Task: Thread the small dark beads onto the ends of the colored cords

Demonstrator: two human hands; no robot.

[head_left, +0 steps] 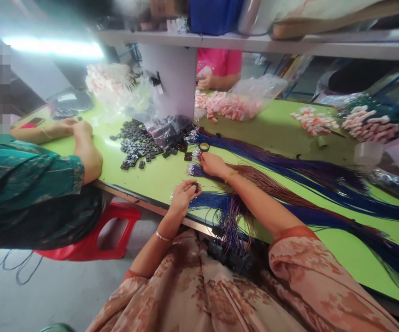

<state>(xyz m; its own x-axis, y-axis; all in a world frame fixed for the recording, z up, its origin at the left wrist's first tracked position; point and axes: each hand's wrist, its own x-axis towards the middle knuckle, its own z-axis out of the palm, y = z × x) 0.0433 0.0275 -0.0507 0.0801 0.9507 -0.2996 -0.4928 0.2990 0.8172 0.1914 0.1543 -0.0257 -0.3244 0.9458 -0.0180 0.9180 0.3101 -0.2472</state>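
1. Beside the black pile (135,146), on its right and closer to the wearer, is the left hand (182,197). Its grip is pinched together on a small black piece (195,186) that looks hard.
2. Right of the black pile, the right hand (214,164) is bent in by the shiny silver tips (190,169) of some wires. I cannot tell if its grip is closed on one.
3. The black pile is lots of flat, squarish bits, some with red spots. They lie on a smooth green desk (344,258). A crinkly see-through bag (161,131) is on the pile's right part.
4. Just right of the black pile is a roll of tape (204,150), round like a ring, near the right hand.
5. Off to the right of the black pile run long, thin, bendy brown wires (265,184) and blue wires (248,152), bunched like hair.
6. Right of the black pile and closer to the wearer, tangled wires (233,226) hang over the edge, with chunky black blocks (236,259) below.
7. Farther back than the black pile, to its right, sits a lumpy pink and white heap (227,106).
8. Left of the black pile is another person's green sleeve (61,170), soft and wrinkly, above a red plastic stool (118,246).
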